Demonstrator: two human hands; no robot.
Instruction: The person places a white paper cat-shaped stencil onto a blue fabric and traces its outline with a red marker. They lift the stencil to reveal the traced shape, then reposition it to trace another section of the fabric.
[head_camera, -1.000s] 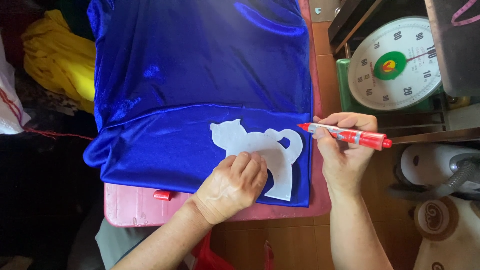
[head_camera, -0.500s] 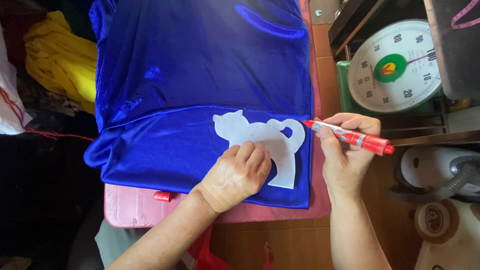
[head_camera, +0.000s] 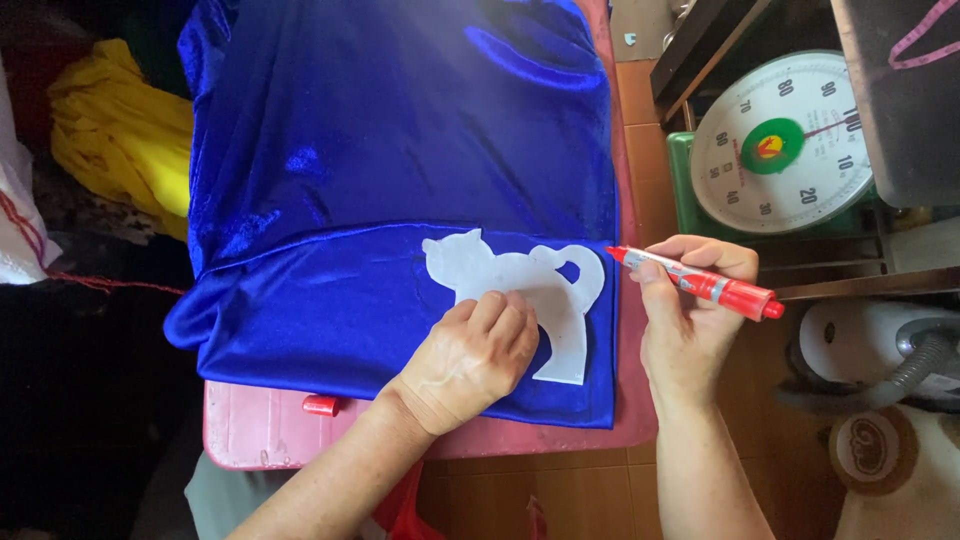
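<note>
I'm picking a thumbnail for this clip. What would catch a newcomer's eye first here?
The shiny royal-blue velvet fabric draped over a pink stool dominates the middle. On its lower fold lies a white cat-shaped template, pressed flat by the left hand, while the right hand holds a red marker just off the template's tail. At upper right sits a round dial scale.

This looks like a small home sewing or craft workshop. Shiny royal-blue velvet fabric (head_camera: 400, 180) is spread over a worn pink table (head_camera: 260, 430) in the middle of the frame. A heap of yellow cloth (head_camera: 120, 130) lies at upper left. A round white dial weighing scale (head_camera: 780, 140) on a green base stands at upper right, above a wooden floor.
</note>
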